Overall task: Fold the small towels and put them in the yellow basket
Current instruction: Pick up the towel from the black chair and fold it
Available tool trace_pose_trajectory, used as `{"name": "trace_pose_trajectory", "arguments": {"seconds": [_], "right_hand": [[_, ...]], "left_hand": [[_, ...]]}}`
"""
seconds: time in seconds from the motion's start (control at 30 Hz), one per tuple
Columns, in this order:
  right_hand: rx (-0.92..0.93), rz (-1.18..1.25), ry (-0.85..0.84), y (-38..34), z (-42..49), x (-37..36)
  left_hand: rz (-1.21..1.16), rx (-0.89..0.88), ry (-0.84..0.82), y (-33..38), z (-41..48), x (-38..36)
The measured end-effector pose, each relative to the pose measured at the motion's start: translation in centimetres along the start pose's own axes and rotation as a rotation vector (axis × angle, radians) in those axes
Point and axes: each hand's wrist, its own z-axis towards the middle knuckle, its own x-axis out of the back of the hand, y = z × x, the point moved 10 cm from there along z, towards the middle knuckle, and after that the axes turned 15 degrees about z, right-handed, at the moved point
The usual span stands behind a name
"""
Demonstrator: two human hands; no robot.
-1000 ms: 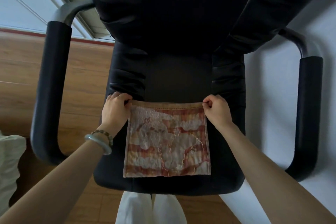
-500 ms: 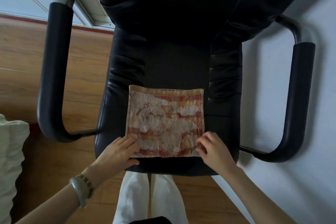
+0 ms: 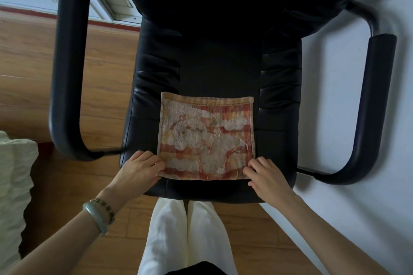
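Observation:
A small orange-and-white checked towel [image 3: 206, 136] with a pale animal pattern lies flat on the seat of a black office chair [image 3: 214, 67]. My left hand [image 3: 139, 168] rests at the towel's near left corner, fingers on its edge. At the near right corner my right hand [image 3: 267, 174] has its fingertips on the towel. Whether either hand pinches the cloth I cannot tell. The yellow basket is not in view.
The chair's two black armrests [image 3: 67, 73] [image 3: 371, 105] curve around both sides of the seat. A pale green ribbed cushion or bedding [image 3: 13, 196] sits at the left edge. Wooden floor [image 3: 29, 69] lies to the left, a white surface [image 3: 335, 118] to the right.
Both hands left the towel's far corners and came down to its near corners. The towel stays flat on the seat. The camera view has shifted slightly.

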Motion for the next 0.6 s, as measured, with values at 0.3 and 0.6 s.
{"name": "trace_pose_trajectory", "arguments": {"seconds": [0.3, 0.6], "right_hand": [[-0.039, 0.106, 0.185, -0.1, -1.8, 2.5], [-0.402, 0.473, -0.107, 1.4, -5.4, 1.6]], "left_hand": [[-0.042, 0.04, 0.04, -0.4, -1.7, 1.4], [-0.365, 0.054, -0.19, 1.2, -4.2, 2.2]]}}
